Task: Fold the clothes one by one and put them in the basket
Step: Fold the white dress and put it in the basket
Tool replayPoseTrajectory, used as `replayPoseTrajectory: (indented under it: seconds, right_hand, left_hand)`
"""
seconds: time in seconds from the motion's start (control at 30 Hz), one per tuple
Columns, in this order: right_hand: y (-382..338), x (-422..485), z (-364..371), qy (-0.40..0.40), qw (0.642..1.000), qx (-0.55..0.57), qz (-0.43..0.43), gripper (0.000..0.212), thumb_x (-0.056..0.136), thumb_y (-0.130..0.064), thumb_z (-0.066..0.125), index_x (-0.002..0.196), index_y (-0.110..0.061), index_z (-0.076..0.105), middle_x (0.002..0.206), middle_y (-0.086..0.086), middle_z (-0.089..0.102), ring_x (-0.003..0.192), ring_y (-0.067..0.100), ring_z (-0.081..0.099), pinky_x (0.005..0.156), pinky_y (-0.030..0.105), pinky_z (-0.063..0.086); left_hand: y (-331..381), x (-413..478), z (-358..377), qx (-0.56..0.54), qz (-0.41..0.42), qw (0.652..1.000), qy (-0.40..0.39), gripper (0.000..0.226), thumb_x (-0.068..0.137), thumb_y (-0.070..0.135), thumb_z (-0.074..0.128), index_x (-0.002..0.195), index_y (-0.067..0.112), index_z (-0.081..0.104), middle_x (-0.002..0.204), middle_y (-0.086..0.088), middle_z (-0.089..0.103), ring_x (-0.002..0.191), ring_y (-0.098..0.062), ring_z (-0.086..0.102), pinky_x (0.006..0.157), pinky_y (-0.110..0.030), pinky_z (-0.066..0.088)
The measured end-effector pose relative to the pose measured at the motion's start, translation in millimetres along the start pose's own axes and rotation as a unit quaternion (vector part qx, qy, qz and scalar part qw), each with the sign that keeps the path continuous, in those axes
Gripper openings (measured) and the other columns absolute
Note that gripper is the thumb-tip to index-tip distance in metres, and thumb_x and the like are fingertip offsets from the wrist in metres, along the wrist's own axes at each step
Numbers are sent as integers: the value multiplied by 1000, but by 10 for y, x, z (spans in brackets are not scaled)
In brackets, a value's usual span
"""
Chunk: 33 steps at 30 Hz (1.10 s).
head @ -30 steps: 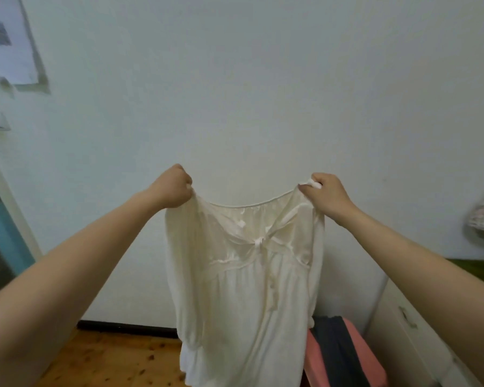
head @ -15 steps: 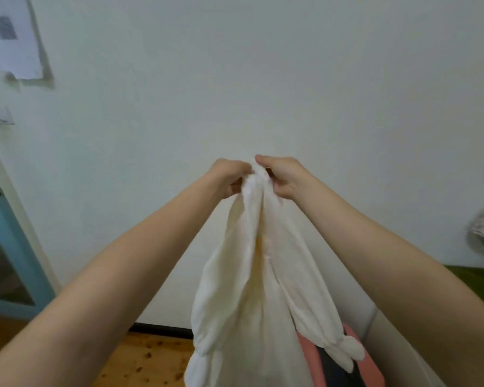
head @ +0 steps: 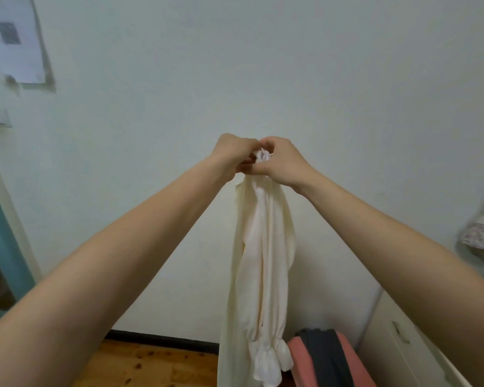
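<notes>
The left hand (head: 235, 153) and right hand (head: 284, 162) are both pinching the blouse (head: 263, 261) top bunched between them, the blouse is hanging toward 6 o'clock (its cuff (head: 266, 358) dangling beside a pink thing (head: 358, 364) at 5 o'clock), and its layers, I am judging, are risking sliding apart and skewing the fold.

We grip the cream blouse (head: 263, 261) at its top, left hand (head: 235, 152) and right hand (head: 282, 160) touching; beside its ruffled cuff, a pink basket (head: 356, 364) holds a dark garment (head: 324, 356).
</notes>
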State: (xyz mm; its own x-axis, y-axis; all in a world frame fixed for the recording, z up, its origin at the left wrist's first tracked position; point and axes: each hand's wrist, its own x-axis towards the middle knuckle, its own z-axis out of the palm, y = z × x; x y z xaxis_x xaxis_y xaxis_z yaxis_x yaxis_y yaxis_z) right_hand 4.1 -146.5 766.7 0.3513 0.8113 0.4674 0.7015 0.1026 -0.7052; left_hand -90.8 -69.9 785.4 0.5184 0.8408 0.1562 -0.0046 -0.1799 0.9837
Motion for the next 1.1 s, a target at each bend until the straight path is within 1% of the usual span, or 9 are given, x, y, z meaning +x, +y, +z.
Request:
replayPoseTrajectory:
  seconds: [0.17,0.27,0.33,0.47,0.63,0.7,0.87,1.0,1.1]
  right_hand:
    - [-80,99,-151,49,997,-48,-22,22,79,1,58,95,-8,71,92,2,70,87,13,64,74,22,49]
    - [-204,157,-296,54,995,78,21,16,82,-1,60,86,-5,75,81,6,73,75,13,68,69,22,53]
    - [-279,203,-368,25,983,175,49,20,81,7,57,88,-2,74,82,12,73,72,18,70,66,27,56]
    - [-387,264,-415,-15,979,199,51,33,75,12,47,88,-4,73,84,13,72,77,19,69,65,26,55]
    - [-168,218,-311,55,984,163,53,23,77,-14,64,100,-15,67,95,2,68,86,14,65,68,24,50]
    - [94,94,-267,-5,979,188,75,38,74,-23,75,109,-12,65,97,1,70,84,13,66,65,23,49]
    - [680,-247,-166,-195,966,39,163,18,85,-20,71,97,-7,69,92,1,69,84,16,62,75,25,45]
    - [867,-262,-267,-114,951,188,217,9,94,-14,52,86,-13,56,86,9,53,79,20,51,79,33,45]
    - [849,-235,-325,-28,951,232,205,13,99,-18,46,88,-15,53,82,7,49,72,18,47,62,31,39]
  left_hand:
    - [78,-51,-18,53,115,992,-12,21,82,21,72,83,3,61,81,-13,71,62,-15,66,67,-27,58]
    - [48,-57,-112,88,248,965,20,33,76,35,79,96,11,67,78,-2,70,68,-10,66,68,-24,54]
    - [22,-56,-170,121,286,951,-6,53,75,36,80,121,19,58,97,5,63,84,-5,60,78,-20,50]
    - [17,-72,-197,167,233,939,-189,39,86,39,68,121,24,60,112,6,67,102,-8,64,90,-26,51]
    - [-41,-32,-125,219,185,950,-120,32,93,34,57,69,13,53,64,1,47,57,-12,43,54,-26,33]
    - [-50,-3,-117,230,189,949,-103,31,94,31,55,70,10,55,66,-1,47,60,-14,42,56,-27,32]
    - [2,75,-163,240,188,951,-57,41,95,36,53,61,16,43,60,1,40,53,-11,35,50,-26,27]
    - [49,72,-293,245,147,956,-66,36,94,41,55,71,14,50,61,1,40,51,-12,37,39,-18,28]
    - [48,59,-364,242,101,959,-107,38,92,49,53,80,14,58,72,-6,48,62,-19,46,52,-25,35]
